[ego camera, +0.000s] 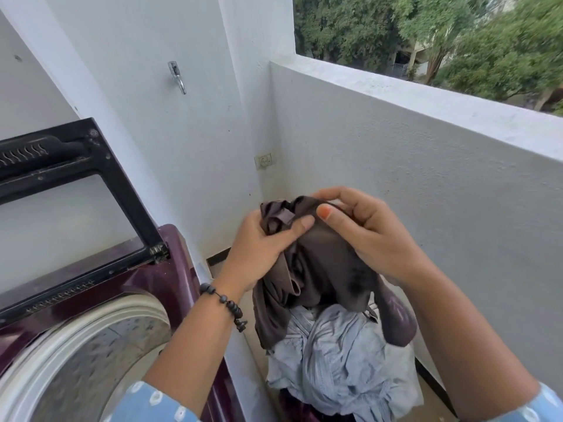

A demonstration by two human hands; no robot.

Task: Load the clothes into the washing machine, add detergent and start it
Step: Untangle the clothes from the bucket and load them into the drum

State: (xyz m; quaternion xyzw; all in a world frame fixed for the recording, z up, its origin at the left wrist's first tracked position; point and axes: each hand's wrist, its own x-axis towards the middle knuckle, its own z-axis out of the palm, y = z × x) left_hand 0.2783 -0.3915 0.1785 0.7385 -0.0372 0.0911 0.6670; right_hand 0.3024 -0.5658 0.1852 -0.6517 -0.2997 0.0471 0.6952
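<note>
A dark brown garment (323,269) hangs in the air in front of me, bunched at the top. My left hand (262,248) grips its upper left folds, and my right hand (365,233) pinches the cloth at the top right. Below it lies a pile of light blue clothes (338,370) in a dark maroon basket (402,324) on the floor. To the left stands a maroon top-loading washing machine (170,269) with its lid (76,184) raised and the steel drum (100,348) open.
A white wall with a metal tap (177,77) rises behind the machine. A power socket (265,160) sits in the corner. The white balcony parapet (426,117) runs along the right, close to the basket, with trees beyond.
</note>
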